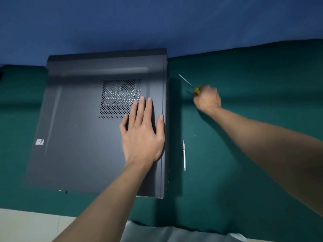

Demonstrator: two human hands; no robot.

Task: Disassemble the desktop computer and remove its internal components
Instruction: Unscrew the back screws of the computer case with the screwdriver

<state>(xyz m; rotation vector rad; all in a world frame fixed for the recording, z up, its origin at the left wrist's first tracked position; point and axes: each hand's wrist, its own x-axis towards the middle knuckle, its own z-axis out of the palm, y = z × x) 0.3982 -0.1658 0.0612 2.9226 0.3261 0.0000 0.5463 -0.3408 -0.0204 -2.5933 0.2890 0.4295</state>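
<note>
My right hand (208, 99) was smeared with blur, its curled fingers hid nearly all of the yellow handle of the screwdriver (189, 83), the closed computer case (82, 130) hid everything inside, and the small sticker (39, 142) on it was too tiny to read.

A green-covered table (244, 75) bears a dark computer case (78, 137), a slim silver tool (184, 156) beside it.

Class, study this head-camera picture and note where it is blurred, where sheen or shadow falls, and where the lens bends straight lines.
Head view: the right hand gripping the screwdriver is motion-blurred; the left hand flat on the computer case is sharper; a pale sheen crosses the case's far part; the case shadows the green cloth to its right; the cloth's far edge bows.
</note>
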